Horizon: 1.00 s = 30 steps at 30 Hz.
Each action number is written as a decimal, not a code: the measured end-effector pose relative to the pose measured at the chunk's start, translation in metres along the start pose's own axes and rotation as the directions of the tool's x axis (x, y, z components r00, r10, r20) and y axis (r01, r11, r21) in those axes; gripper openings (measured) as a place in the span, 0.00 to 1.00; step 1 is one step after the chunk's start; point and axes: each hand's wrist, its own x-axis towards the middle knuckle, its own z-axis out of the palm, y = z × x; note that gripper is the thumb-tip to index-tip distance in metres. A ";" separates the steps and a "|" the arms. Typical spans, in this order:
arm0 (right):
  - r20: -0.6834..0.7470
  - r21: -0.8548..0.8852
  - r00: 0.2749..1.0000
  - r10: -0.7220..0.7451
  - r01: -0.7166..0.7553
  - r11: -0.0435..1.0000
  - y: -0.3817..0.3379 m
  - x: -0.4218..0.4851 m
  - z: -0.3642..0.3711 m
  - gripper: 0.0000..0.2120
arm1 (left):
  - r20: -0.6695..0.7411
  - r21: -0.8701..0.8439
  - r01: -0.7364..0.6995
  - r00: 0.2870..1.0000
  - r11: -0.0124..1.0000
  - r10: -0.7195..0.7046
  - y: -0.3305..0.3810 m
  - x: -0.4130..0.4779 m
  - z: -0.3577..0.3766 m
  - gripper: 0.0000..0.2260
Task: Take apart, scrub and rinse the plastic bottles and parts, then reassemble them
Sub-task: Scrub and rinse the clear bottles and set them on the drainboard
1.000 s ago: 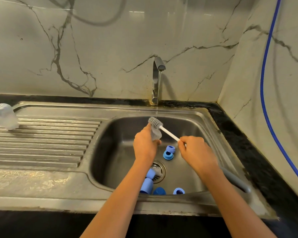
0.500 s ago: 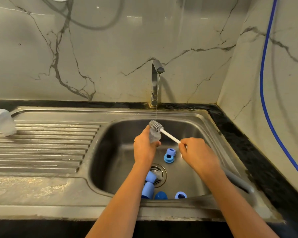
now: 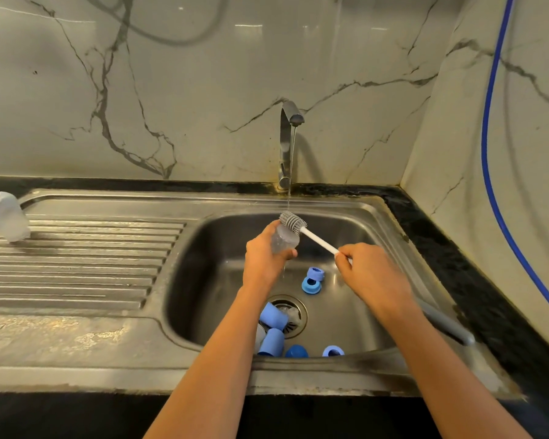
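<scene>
Your left hand [image 3: 263,261] grips the clear bottle [image 3: 284,242] under the water; your right hand [image 3: 370,274] pinches the brush [image 3: 301,228] handle.

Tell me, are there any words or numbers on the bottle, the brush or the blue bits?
No text can be read anywhere here.
Clear bottle in the left hand: no label shows.
Bottle brush in the right hand: plain.
Blue parts in the sink: plain.
Cloudy container on the drainboard: too blurred to tell.
</scene>
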 end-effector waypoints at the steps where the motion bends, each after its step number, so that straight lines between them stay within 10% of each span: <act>1: 0.002 0.006 1.000 0.006 -0.006 1.000 0.001 0.001 -0.001 0.13 | 0.000 -0.004 -0.004 1.000 1.000 0.004 -0.001 0.000 0.000 0.29; 16: -0.005 0.108 1.000 -0.014 0.014 0.994 0.004 0.000 -0.001 0.12 | -0.112 -0.179 0.023 0.993 0.984 -0.044 -0.017 0.010 -0.001 0.24; 21: 0.014 0.173 0.998 -0.067 0.063 0.983 -0.002 -0.007 0.004 0.11 | -0.009 -0.484 0.300 0.938 0.822 -0.347 -0.020 0.011 -0.002 0.23; 30: 0.074 0.189 0.996 -0.053 0.038 0.981 0.001 -0.007 0.000 0.11 | 0.124 -0.722 0.385 0.890 0.575 -0.440 -0.019 0.012 -0.007 0.24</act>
